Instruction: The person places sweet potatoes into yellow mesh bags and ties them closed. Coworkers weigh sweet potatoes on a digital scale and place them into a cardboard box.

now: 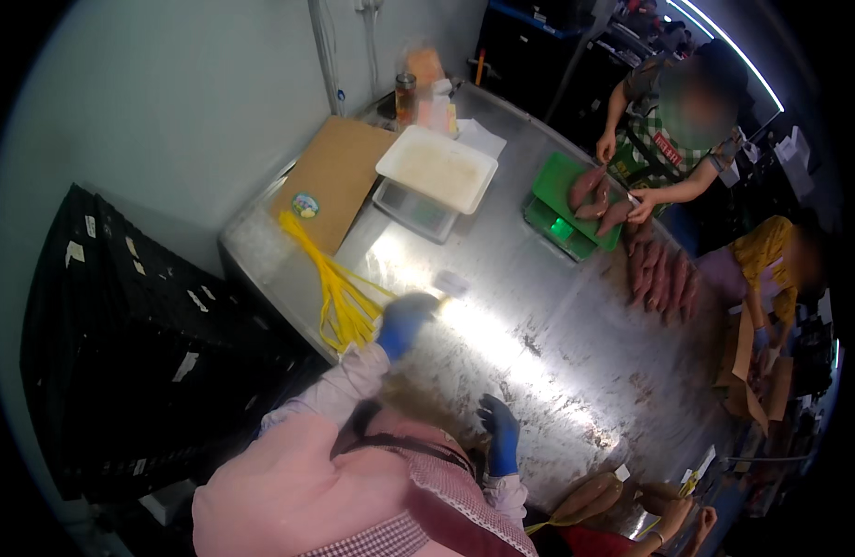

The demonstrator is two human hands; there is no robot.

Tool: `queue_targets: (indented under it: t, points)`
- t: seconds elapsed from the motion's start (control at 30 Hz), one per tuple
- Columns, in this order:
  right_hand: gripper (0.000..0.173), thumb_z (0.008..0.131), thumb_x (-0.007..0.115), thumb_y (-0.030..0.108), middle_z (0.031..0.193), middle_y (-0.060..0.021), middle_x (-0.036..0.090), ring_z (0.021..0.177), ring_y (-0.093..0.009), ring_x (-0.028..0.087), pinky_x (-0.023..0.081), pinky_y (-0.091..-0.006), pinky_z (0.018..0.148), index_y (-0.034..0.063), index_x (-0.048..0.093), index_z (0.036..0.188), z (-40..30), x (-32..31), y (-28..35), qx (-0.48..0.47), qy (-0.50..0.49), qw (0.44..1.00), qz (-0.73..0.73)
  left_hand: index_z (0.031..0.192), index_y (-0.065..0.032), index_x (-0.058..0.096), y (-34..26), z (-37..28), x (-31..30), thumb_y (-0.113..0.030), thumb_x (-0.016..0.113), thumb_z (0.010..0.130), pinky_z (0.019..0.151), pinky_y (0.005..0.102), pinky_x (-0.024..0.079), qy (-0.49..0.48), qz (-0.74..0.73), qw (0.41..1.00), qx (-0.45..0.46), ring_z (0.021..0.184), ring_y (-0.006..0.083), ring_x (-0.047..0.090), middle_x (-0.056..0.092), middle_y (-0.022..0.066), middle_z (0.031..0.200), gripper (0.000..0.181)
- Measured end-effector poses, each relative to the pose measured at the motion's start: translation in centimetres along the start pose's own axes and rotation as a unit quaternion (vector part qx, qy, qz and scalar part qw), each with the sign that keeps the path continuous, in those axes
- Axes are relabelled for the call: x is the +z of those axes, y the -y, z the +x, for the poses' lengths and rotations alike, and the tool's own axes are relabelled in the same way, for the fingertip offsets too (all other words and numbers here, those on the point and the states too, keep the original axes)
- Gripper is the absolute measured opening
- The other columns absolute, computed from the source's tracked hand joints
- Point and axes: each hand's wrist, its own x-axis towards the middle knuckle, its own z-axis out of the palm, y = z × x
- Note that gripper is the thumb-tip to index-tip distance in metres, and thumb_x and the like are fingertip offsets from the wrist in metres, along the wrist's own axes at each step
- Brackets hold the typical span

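My left hand (403,324), in a blue and dark work glove, is blurred over the near left part of the metal table (497,334). Right beside it lies a bundle of yellow netting (340,299), one strand of which runs towards the fingers. Whether the hand grips anything cannot be made out. Just past its fingertips is a small blurred pale patch, too unclear to name. My right hand (500,432), gloved alike, hovers close to my apron with its fingers apart and slightly bent. Nothing shows in it.
A white tray (438,167) sits on a scale (417,209) beside a cardboard sheet (344,174). Opposite, a person handles sweet potatoes (594,191) on a green scale (559,226); more sweet potatoes (660,278) lie alongside. Black crates (162,348) stand left. Netted sweet potatoes (589,498) lie near another person's hands.
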Motion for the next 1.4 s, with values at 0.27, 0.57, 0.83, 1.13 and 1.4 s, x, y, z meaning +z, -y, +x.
queue_targets:
  t: [0.27, 0.57, 0.83, 1.13, 1.4]
  points:
    - [0.054, 0.100, 0.046, 0.041, 0.085, -0.0024, 0.057, 0.080, -0.015, 0.054, 0.044, -0.0241, 0.070, -0.0019, 0.045, 0.134, 3.0, -0.9, 4.6, -0.253, 0.105, 0.961, -0.028, 0.099, -0.0014, 0.066, -8.2, -9.5, 6.1, -0.018, 0.061, 0.087, 0.078, 0.0332, 0.050, 0.332, -0.095, 0.919, -0.192, 0.084, 0.0241, 0.064, 0.067, 0.0136, 0.098, 0.021]
    - [0.045, 0.102, 0.039, 0.037, 0.075, -0.0006, 0.054, 0.066, -0.007, 0.047, 0.041, -0.0205, 0.063, 0.0001, 0.064, 0.113, 0.8, -9.2, 6.5, -0.057, -0.058, 0.993, 0.083, 0.116, 0.0047, 0.056, 1.5, -1.3, -2.1, -0.009, 0.051, 0.095, 0.083, 0.0290, 0.047, 0.092, -0.490, 0.829, -0.254, 0.087, 0.0173, 0.058, 0.060, 0.0069, 0.095, 0.026]
    - [0.036, 0.093, 0.050, 0.018, 0.093, -0.0022, 0.069, 0.083, -0.008, 0.060, 0.044, -0.0225, 0.070, 0.0075, 0.059, 0.126, -0.5, -6.7, 6.5, -0.149, -0.125, 0.981, 0.001, 0.119, -0.0002, 0.057, 4.3, -1.2, -0.4, -0.016, 0.052, 0.095, 0.093, 0.0353, 0.047, 0.035, -0.272, 0.944, -0.184, 0.112, 0.0261, 0.056, 0.057, 0.0126, 0.119, 0.030]
    - [0.020, 0.077, 0.071, 0.019, 0.073, -0.0102, 0.066, 0.068, -0.015, 0.061, 0.048, -0.0300, 0.065, 0.0041, 0.069, 0.090, 0.4, -3.1, 3.0, -0.218, -0.109, 0.951, -0.188, 0.088, 0.0037, 0.067, -6.8, -9.0, 10.8, -0.012, 0.054, 0.089, 0.073, 0.0287, 0.048, 0.325, -0.026, 0.929, -0.172, 0.078, 0.0170, 0.061, 0.066, 0.0079, 0.085, 0.020]
    - [0.028, 0.081, 0.069, 0.030, 0.064, -0.0026, 0.058, 0.057, -0.009, 0.051, 0.041, -0.0259, 0.050, 0.0062, 0.060, 0.069, 2.0, -0.9, 0.3, -0.131, -0.125, 0.981, 0.065, 0.088, 0.0034, 0.065, -7.8, -10.0, 12.7, -0.001, 0.059, 0.082, 0.075, 0.0262, 0.046, 0.429, -0.065, 0.889, -0.142, 0.078, 0.0146, 0.059, 0.064, 0.0053, 0.081, 0.009]
